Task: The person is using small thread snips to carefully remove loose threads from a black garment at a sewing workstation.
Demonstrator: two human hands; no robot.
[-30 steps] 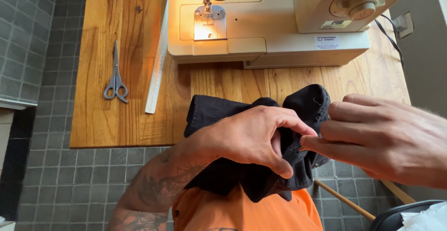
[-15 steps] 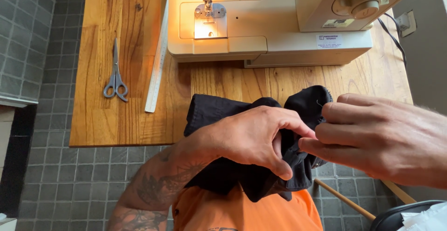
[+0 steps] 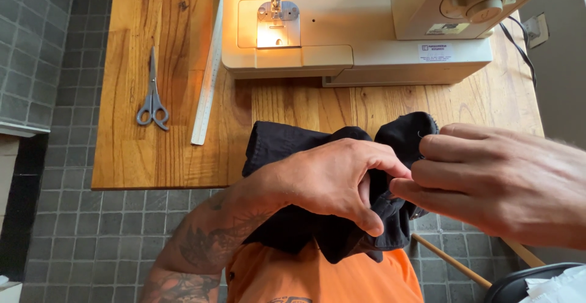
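Both hands bunching black fabric (image 3: 293,147) near the machine (image 3: 366,28): left hand (image 3: 332,178) clamping it, right hand (image 3: 494,181) pinching the edge; next, prob. needs an aligned seam.

One sewing machine (image 3: 366,34), one pair of scissors (image 3: 152,98) and one ruler (image 3: 207,77) sit on the tabletop (image 3: 134,156). Two hands, left (image 3: 332,178) and right (image 3: 500,181), share one black garment (image 3: 287,147).

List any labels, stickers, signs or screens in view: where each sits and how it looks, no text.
Label one: small white rectangular sticker with dark print, on the front of the cream sewing machine, right part of the base.
Label two: smaller pale yellowish rectangular sticker with a dark mark, just above it, below the round dial.
No screens, signs or packages can be made out.
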